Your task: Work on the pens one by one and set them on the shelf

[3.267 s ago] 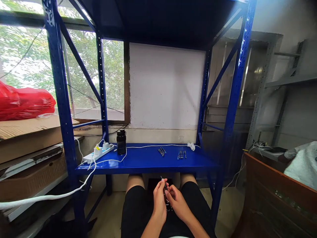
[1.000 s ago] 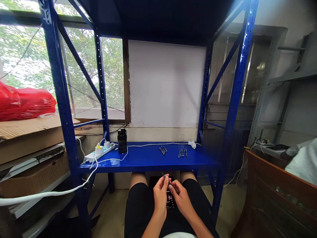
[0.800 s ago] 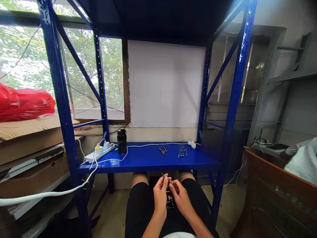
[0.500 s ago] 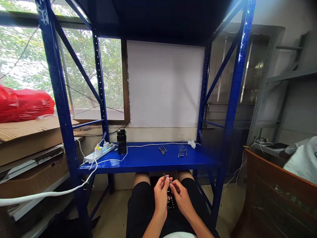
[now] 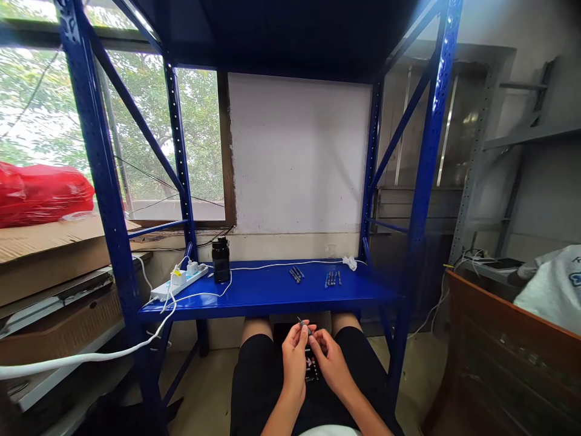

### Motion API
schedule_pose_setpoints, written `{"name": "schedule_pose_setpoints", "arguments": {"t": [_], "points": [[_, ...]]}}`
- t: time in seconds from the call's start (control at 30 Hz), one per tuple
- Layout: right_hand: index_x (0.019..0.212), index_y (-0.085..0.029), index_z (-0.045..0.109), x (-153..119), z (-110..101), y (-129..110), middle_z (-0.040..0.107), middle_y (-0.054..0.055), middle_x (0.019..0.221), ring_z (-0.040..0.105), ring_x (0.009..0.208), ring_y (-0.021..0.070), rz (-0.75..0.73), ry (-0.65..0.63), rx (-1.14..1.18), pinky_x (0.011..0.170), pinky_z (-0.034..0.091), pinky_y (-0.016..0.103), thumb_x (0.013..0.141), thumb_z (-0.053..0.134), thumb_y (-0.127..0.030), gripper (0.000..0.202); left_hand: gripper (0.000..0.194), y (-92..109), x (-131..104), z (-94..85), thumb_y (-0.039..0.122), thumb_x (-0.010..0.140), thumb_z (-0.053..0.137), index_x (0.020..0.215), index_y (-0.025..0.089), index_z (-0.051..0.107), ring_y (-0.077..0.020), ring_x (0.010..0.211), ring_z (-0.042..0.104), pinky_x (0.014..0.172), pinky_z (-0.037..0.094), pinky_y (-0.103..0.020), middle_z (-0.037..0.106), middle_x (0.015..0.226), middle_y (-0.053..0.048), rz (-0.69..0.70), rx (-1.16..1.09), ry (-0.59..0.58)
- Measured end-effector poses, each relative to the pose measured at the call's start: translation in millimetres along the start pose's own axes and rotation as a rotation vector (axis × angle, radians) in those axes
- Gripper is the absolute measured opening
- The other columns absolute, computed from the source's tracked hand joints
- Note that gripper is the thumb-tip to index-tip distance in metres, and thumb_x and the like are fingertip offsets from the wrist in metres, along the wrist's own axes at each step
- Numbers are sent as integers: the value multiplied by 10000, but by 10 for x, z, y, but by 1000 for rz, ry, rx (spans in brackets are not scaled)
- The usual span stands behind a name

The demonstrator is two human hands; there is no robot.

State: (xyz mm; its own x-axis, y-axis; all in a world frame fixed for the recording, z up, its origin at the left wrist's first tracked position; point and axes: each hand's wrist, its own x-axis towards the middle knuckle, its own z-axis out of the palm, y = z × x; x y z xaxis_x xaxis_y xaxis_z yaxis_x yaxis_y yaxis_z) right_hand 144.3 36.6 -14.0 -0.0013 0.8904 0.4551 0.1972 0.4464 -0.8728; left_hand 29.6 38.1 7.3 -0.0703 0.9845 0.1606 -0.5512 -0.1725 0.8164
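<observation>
Between left hand (image 5: 296,357) and right hand (image 5: 330,357): thin piece (image 5: 303,324), pinched by both, now more slanted.
Black card (image 5: 311,367) below: more uncovered; I judge handling unfinished.

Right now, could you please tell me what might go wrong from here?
The small piece held by the left hand and right hand over the lap could slip and drop. The thick white cord hangs off the shelf, so a snag might drag the power strip. The bottle near that strip might tip if bumped.
</observation>
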Motion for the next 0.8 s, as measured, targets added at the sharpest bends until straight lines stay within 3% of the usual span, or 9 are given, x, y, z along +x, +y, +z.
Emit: {"name": "schedule_pose_setpoints", "arguments": {"t": [0.1,0.37,0.57,0.7,0.8], "points": [[920,-223,618,-5,-3,-13,694,30,851,653,793,220,-4,0,31,733,496,297,996,635,-642,426,536,1,-1,12,567,787,883,1118,156,791,-316,968,785,864,622,-412,814,1112,-169,-13,-20,-1],[959,-211,693,-26,-6,-66,732,51,895,664,838,237,0,-74,-12,766,492,319,1049,502,-674,508,528,15,-6,11,549,754,917,1095,161,805,-308,1029,768,903,613,-394,820,1078,-163,6,-10,73],[920,-232,602,-28,9,-73,696,27,846,642,780,222,22,-32,13,718,482,301,976,608,-721,493,562,-24,16,-21,564,752,911,1120,156,795,-325,1001,777,878,621,-418,815,1088,-170,-11,-30,41],[789,-222,592,-13,9,-50,643,13,749,583,703,200,17,-44,-25,672,441,295,1038,473,-721,571,542,-19,8,-24,569,772,895,1112,158,799,-285,950,768,818,604,-355,816,1071,-158,1,-1,55],[873,-220,616,-10,22,-16,660,13,795,602,736,206,21,-37,-6,692,451,294,1016,555,-697,501,538,-8,1,-19,571,780,887,1118,163,794,-279,938,764,808,601,-353,813,1069,-150,-5,-21,50]]}}
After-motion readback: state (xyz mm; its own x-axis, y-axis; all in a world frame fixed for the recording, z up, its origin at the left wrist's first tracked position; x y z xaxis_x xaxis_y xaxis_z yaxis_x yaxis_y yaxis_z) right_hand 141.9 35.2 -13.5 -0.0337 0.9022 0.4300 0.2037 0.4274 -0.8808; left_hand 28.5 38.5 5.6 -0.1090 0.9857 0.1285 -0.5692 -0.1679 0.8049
